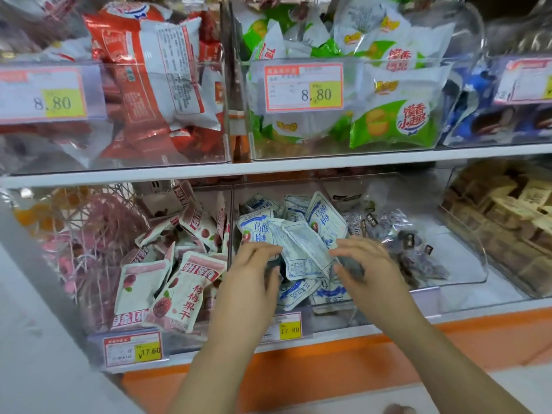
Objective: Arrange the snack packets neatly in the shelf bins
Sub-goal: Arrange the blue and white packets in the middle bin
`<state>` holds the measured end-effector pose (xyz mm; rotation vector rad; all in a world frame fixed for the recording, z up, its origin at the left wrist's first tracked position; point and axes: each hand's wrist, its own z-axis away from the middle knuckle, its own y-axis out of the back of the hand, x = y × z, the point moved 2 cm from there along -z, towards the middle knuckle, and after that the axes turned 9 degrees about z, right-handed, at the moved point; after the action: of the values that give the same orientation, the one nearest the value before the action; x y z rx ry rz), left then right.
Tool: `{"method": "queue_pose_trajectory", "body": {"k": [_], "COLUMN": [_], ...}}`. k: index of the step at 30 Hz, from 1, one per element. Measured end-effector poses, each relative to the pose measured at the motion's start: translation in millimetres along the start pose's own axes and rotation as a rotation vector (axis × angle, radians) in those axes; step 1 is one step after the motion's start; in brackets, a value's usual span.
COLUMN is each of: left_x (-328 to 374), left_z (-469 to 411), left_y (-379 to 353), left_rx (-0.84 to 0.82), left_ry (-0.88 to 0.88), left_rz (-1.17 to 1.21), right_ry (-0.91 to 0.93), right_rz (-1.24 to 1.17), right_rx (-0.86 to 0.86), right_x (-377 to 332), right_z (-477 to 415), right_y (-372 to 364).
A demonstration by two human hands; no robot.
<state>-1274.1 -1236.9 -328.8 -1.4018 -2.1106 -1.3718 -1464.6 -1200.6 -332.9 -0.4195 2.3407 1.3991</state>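
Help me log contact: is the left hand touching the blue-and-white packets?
Touching. The head view shows the fingertips of the left hand lying directly on the edge of the blue-and-white packets, with no gap between them.

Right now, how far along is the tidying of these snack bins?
Early on. Nothing looks finished: no bin shows neat rows. In hand: the left hand and right hand touch the jumbled blue-and-white packets from both sides. Left: that pile, and the pink packets heaped askew beside it.
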Motion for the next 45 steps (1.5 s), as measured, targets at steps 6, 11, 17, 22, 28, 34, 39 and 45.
{"method": "queue_pose_trajectory", "body": {"k": [6,11,17,22,28,34,39,45], "left_x": [8,4,7,7,0,-14,-8,23], "left_z": [-22,-58,-93,-112,-127,-142,-130,-89], "left_y": [-37,-48,-45,-39,-25,-19,-9,4], "left_rx": [-0.410,-0.602,-0.682,-0.570,-0.347,-0.306,-0.589,-0.486], "left_ry": [0.004,0.028,-0.249,-0.189,0.006,0.160,0.189,0.000], "left_rz": [-0.110,-0.227,-0.365,-0.338,-0.411,-0.439,-0.329,-0.106], "right_ry": [0.063,0.090,0.026,0.008,0.006,0.011,0.012,0.019], "right_rz": [-0.023,-0.060,-0.143,-0.155,-0.147,-0.151,-0.156,-0.172], "right_rx": [-0.023,-0.037,-0.035,-0.034,-0.040,-0.052,-0.066,-0.069], "right_x": [12,19,20,18,19,19,17,15], "right_z": [-11,-14,-19,-19,-19,-17,-18,-18], "right_y": [-3,-2,3,4,2,3,4,6]}}
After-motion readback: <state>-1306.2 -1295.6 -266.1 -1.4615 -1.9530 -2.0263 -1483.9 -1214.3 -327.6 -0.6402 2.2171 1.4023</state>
